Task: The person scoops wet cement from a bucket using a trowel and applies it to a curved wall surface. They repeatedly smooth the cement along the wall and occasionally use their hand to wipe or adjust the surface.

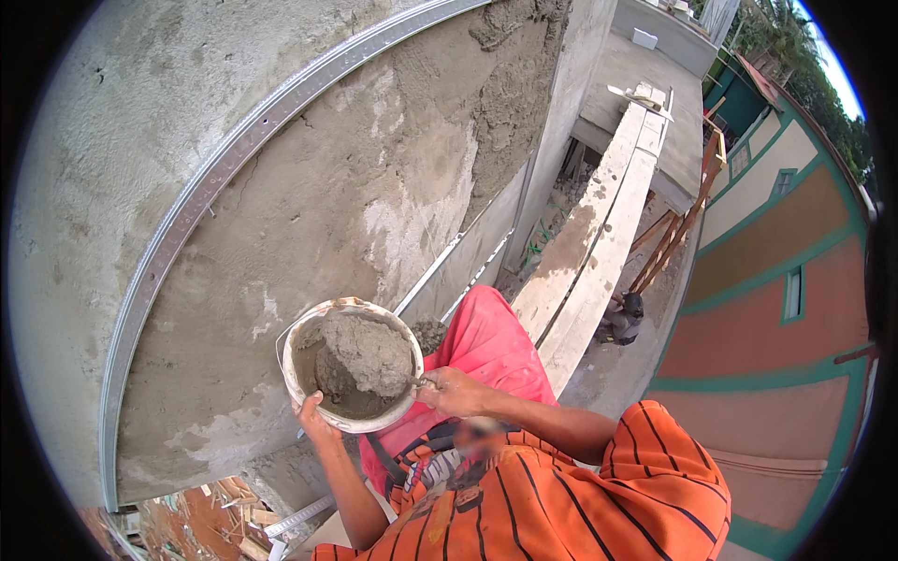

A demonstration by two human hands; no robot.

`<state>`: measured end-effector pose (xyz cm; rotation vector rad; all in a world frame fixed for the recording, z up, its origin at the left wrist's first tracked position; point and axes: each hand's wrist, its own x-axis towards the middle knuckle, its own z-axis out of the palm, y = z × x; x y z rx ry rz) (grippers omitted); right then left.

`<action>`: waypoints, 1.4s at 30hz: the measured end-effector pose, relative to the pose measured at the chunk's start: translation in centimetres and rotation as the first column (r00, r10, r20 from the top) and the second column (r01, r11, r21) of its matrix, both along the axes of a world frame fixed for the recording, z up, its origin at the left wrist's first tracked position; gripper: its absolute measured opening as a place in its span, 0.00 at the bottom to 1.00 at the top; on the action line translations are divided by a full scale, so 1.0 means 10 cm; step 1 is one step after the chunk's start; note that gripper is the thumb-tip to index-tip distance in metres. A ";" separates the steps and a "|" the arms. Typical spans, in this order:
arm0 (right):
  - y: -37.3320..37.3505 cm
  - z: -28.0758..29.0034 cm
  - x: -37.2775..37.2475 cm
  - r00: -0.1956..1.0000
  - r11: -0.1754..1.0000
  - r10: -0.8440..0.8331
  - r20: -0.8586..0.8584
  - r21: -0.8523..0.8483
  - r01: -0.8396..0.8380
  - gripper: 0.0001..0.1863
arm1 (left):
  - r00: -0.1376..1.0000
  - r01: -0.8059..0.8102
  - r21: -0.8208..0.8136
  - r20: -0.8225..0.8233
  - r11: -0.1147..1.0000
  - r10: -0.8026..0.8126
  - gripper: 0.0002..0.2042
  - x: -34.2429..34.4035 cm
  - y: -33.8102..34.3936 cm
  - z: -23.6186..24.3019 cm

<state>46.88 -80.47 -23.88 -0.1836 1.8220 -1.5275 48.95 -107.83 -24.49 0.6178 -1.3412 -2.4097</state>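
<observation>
A round white bucket [309,351] in front of me holds wet grey mortar [369,360]. My left hand [316,419] is closed on the bucket's lower left edge. My right hand [449,391] grips what looks like a trowel handle at the bucket's right rim; the blade seems hidden under the lump of mortar. Beyond the bucket stands a wall [309,215] of patchy grey mortar, rougher near the top, with a curving-looking metal straightedge [196,210] along it.
A plank scaffold walkway [599,271] runs ahead to a concrete ledge [645,65], with timber braces [669,243] beside it. Another person [622,318] crouches lower down on the right. A painted building [767,309] stands beyond. Debris [224,519] lies below at lower left.
</observation>
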 end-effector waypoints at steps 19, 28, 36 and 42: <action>3.04 1.44 -1.71 0.163 0.109 -0.987 -0.009 -0.781 0.616 0.22 | 0.952 -0.069 -0.147 0.285 0.987 0.109 0.29 0.20 -0.58 -0.37; 4.30 1.16 -3.31 -0.795 -0.697 -0.313 -0.520 -0.442 0.564 0.22 | 0.946 -0.084 -0.168 0.297 0.982 0.132 0.29 0.16 -0.42 -0.11; 1.57 0.23 -2.72 0.473 0.672 -0.402 -0.784 0.098 0.734 0.19 | 0.947 -0.065 -0.152 0.302 0.986 0.109 0.30 0.17 -0.23 0.00; 0.46 -0.50 -0.49 0.845 0.990 0.009 -0.535 0.125 0.069 0.21 | 0.954 -0.111 -0.083 0.271 0.990 0.129 0.29 0.11 -0.12 -0.03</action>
